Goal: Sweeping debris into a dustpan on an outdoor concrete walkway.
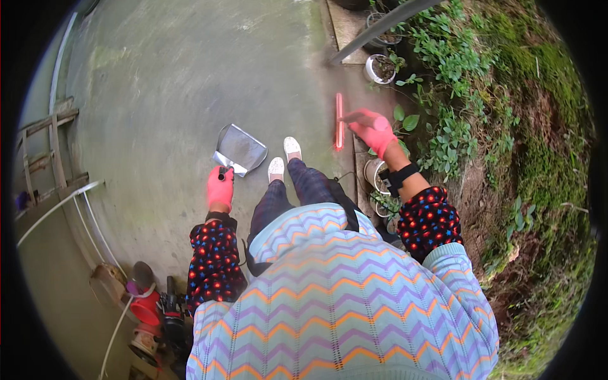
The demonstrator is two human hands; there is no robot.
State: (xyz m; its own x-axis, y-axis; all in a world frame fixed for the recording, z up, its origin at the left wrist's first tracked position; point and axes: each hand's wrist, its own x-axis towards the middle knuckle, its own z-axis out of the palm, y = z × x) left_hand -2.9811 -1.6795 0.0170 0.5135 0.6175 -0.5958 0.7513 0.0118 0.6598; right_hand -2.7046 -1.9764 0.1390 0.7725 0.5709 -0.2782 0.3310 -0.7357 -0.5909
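My left hand [220,192], in a pink glove, is closed around the dark handle end [222,176] of a metal dustpan [241,148]. The pan hangs or rests in front of my white shoes, to the left; most of its handle is hidden. Out to the right, my right hand [374,133], gloved in pink too, grips the pinkish handle [380,124] of a broom. The broom's narrow red head [339,121] is at the border between the concrete floor and the planted edge, with its bristles barely visible.
Potted plants, among them a white pot [380,69], line the right edge below a mossy bank [546,142]. A grey pole [384,31] slants across the top right. Wooden frames [52,147] stand at left, and a red plastic container [146,311] sits lower left on the concrete [156,95].
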